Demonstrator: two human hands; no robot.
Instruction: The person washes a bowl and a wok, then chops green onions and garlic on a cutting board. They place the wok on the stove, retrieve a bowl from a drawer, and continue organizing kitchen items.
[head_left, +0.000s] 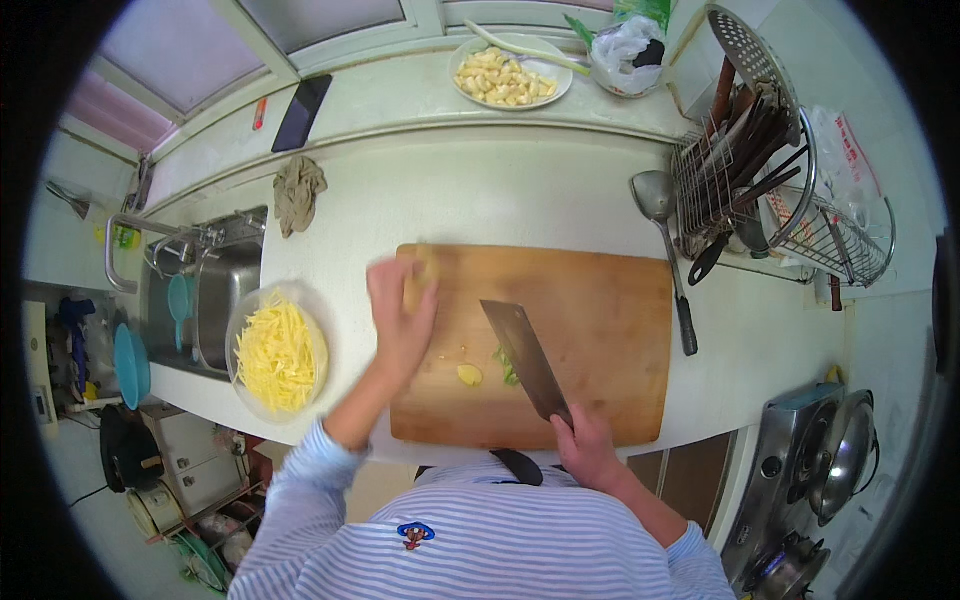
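My right hand (587, 442) grips the handle of a cleaver (529, 360), its broad blade slanting up and left over the wooden cutting board (600, 322). Near the board's upper left corner is my left hand (401, 300), blurred, with a blurred yellowish thing at its fingers; whether it holds this I cannot tell. A pale yellow slice (469, 375) lies on the board, left of the blade. Chopped green pieces (507, 365) lie against the blade's left side. Left of the board stands a clear bowl (324, 352) of yellow shreds (276, 354).
A metal spatula (667, 225) lies right of the board, beside a wire utensil rack (701, 195). Behind, the ledge holds a plate (459, 82) of peeled garlic cloves (506, 79). A sink (232, 300) and crumpled cloth (298, 195) are left, a gas stove (772, 465) lower right.
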